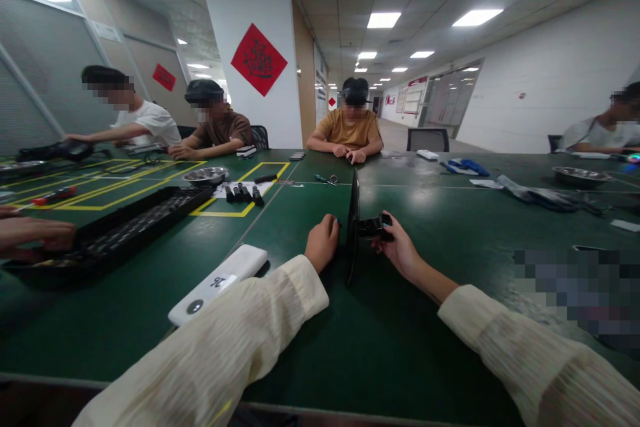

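Observation:
A thin black panel, seen almost edge-on, stands upright on the green table between my hands. From its right face juts a dark, glossy block-like part. My right hand is closed on the outer end of that part, thumb on top. On the panel's other side, my left hand is curled with its fingers together, close to the panel's left face. A tiny bluish spot shows at its fingertips. What it holds, if anything, is hidden by the hand.
Left of my forearm lies a white power bank marked 26. Further left is a long black tray, with another person's hand at it. Beyond stand several black cylindrical parts and a metal bowl. Scissors lie ahead.

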Demonstrator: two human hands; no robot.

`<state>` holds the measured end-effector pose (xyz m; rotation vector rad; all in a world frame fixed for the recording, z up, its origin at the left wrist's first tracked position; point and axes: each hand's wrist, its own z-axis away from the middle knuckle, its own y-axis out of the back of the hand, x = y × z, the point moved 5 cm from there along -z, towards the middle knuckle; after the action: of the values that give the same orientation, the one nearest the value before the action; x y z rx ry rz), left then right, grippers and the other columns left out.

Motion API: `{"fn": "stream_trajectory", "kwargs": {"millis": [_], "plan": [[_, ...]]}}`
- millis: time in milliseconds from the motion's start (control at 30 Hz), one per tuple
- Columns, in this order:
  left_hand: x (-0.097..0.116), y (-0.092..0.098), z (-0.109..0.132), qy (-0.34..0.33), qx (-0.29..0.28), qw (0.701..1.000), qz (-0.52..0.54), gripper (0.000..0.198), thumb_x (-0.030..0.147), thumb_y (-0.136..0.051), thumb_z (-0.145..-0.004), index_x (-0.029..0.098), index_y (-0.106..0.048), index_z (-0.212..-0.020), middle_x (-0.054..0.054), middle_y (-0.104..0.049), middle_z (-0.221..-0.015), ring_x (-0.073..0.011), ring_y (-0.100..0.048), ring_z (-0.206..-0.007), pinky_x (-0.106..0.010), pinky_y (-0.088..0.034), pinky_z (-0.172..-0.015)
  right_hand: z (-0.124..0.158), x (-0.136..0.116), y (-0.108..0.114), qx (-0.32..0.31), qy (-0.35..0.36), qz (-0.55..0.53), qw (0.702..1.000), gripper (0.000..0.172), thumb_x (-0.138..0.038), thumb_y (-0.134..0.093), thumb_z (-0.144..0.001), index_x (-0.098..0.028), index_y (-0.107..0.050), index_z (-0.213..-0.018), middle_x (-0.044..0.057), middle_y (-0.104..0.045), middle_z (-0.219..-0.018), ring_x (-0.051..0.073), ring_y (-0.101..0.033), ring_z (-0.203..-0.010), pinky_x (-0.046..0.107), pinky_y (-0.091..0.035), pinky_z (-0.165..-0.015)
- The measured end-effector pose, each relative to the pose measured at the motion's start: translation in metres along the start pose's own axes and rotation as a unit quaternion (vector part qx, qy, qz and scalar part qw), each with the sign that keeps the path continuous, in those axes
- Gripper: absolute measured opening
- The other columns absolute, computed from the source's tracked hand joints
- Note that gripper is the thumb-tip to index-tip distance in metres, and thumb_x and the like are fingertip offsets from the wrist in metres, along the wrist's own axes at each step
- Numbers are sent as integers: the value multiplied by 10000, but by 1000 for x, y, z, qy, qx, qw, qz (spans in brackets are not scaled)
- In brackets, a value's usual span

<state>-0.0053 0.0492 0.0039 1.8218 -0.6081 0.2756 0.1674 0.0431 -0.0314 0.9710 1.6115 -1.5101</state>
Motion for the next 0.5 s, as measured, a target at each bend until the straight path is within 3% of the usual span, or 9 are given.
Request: {"fn": "stream_trajectory", "kwargs": {"millis": [133, 233, 367, 500], "plan": [[-9, 1, -4, -2, -4, 993, -119, 275, 293, -285, -933, 159, -524, -960, -85, -654, -853, -201, -612, -811, -291, -415, -695, 1, -1, 1, 16, -27, -15, 999, 573, -228, -458, -695, -231, -348, -1258, -30, -581, -645, 138, -531, -447, 225, -349, -407], [-5, -5, -2, -98, -34, 973, -206, 333, 333, -293, -921, 146, -564, -872, -107, -648, -850, -227, -595, -835, -337, -423, -743, 2, -2, 0, 17, -28, -14, 999, 573, -224, -457, -698, -238, -349, -1261, -31, -585, -650, 137, -529, -447, 225, -342, -402], [4, -15, 3, -221, -92, 942, -234, 320, 325, -334, -896, 138, -591, -860, -115, -640, -859, -227, -576, -843, -354, -439, -772, 2, -2, -1, 3, -13, -5, 1000, 665, -239, -468, -704, -216, -280, -1342, -29, -582, -622, 139, -524, -451, 229, -343, -411], [9, -17, 6, -272, -120, 923, -245, 270, 300, -389, -865, 135, -603, -876, -117, -640, -875, -237, -576, -844, -361, -456, -759, 0, 1, 0, -5, 10, 12, 1000, 813, -258, -495, -706, -200, -144, -1437, -32, -575, -607, 143, -532, -468, 235, -350, -429]]}}
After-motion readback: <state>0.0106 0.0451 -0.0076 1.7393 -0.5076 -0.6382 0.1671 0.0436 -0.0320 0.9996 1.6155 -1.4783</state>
